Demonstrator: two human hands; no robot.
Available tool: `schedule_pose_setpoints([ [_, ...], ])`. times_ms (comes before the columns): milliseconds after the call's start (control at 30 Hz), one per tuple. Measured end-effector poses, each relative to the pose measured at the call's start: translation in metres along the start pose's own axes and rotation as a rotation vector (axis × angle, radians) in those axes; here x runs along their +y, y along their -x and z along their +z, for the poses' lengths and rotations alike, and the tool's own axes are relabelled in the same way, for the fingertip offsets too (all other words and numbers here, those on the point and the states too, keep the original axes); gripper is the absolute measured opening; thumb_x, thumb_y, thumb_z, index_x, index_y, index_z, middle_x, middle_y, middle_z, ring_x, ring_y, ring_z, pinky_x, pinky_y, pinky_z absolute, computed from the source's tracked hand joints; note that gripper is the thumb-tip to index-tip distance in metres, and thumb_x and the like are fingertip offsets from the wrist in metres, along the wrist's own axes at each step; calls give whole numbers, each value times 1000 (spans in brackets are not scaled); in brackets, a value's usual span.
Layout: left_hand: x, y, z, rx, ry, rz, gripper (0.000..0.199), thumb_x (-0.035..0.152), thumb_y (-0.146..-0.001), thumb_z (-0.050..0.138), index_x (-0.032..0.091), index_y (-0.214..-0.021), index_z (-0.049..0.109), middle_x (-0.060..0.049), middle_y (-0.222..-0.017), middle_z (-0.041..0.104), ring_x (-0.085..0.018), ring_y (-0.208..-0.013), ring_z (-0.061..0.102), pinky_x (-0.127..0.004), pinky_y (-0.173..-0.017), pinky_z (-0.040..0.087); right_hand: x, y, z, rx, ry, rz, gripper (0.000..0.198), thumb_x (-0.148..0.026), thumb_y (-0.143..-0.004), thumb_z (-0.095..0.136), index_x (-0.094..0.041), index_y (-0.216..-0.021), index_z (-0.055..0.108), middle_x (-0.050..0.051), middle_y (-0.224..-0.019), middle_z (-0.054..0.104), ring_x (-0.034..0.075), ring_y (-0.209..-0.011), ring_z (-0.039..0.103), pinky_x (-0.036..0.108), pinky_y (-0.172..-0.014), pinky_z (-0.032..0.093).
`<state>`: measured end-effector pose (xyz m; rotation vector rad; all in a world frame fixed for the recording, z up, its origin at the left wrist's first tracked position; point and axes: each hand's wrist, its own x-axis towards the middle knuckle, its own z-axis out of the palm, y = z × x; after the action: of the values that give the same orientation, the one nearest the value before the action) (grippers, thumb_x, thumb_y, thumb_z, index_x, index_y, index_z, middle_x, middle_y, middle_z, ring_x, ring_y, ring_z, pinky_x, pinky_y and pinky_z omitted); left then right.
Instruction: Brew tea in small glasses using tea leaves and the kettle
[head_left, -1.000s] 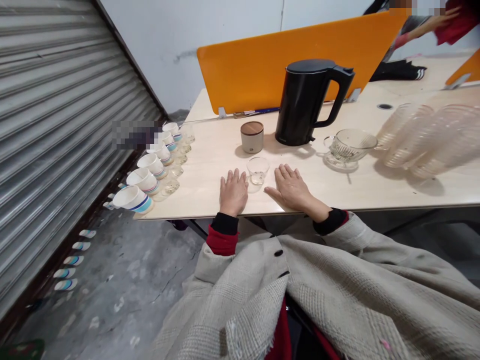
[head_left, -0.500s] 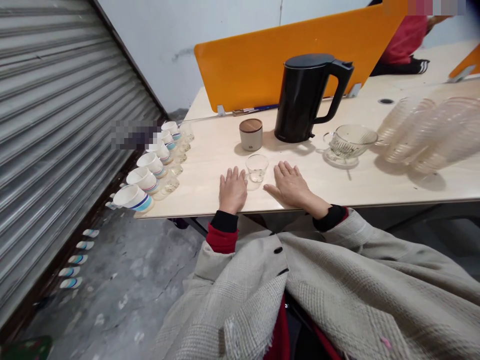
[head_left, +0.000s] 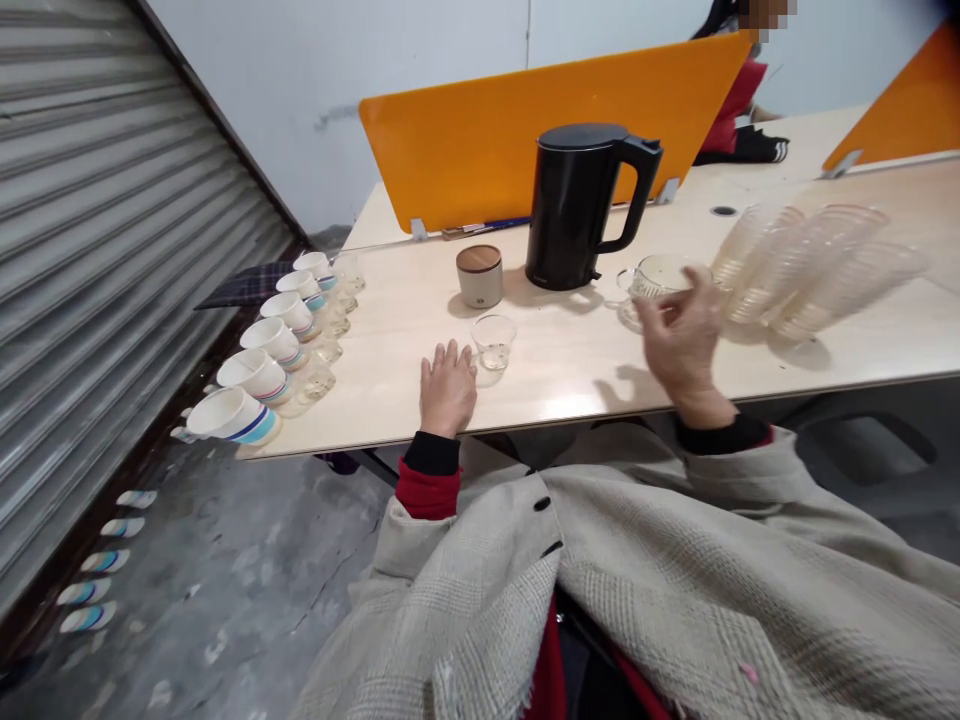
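Observation:
My left hand (head_left: 448,388) lies flat on the table near its front edge, fingers stretched and holding nothing. Just right of its fingertips stands a small clear plastic cup (head_left: 493,343). My right hand (head_left: 684,340) is raised over the table, thumb and fingers apart, slightly blurred. It partly hides a ribbed glass cup (head_left: 660,272) on a glass saucer; whether it touches that cup I cannot tell. Behind the small cup sit a grey canister (head_left: 481,285) with a wooden lid and a black electric kettle (head_left: 574,210), handle to the right.
Paper cups (head_left: 271,340) with blue bands and several clear cups (head_left: 315,378) line the table's left end. Stacks of clear plastic cups (head_left: 817,270) lean at the right. An orange divider (head_left: 465,150) runs behind the kettle. Another person's red sleeve (head_left: 739,110) shows beyond.
My right hand has lifted off the table and moved right to the ribbed glass cup. My left hand stays flat beside the small plastic cup. The whole view has shifted slightly.

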<state>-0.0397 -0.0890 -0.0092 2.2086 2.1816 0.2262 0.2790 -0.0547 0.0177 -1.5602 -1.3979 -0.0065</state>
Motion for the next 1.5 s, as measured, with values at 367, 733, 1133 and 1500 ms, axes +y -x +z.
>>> schedule_pose_setpoints([
  [367,0,-1,-1,-28,8,-18,55,34,-111,28,22,-161,47,-7,-176,35,-30,-165,28,-56,-135,21,61,-58,-27,-5,70,179,25,-24,-93,71,-12,-113,78,5,-74,71,18,-67,62,33,-76,47],
  [733,-4,-3,6,22,-12,0,54,34,-111,29,23,-160,50,-9,-174,39,-31,-163,32,-57,-133,24,45,-49,-38,224,-426,164,16,-22,-97,60,-14,-98,74,4,-76,70,13,-60,66,24,-49,44],
  [1133,-2,0,5,12,14,11,56,35,-111,28,22,-162,47,-9,-175,37,-33,-164,29,-58,-134,23,-80,-9,-24,-200,-727,-138,27,-47,-96,72,-21,-97,74,1,-78,69,12,-61,66,25,-51,53],
  [1500,0,2,3,22,4,21,55,34,-112,29,21,-162,46,-9,-174,38,-33,-163,31,-59,-133,25,-121,-3,41,-811,-460,-227,45,-60,-97,66,-16,-85,73,4,-69,69,12,-55,62,24,-48,44],
])
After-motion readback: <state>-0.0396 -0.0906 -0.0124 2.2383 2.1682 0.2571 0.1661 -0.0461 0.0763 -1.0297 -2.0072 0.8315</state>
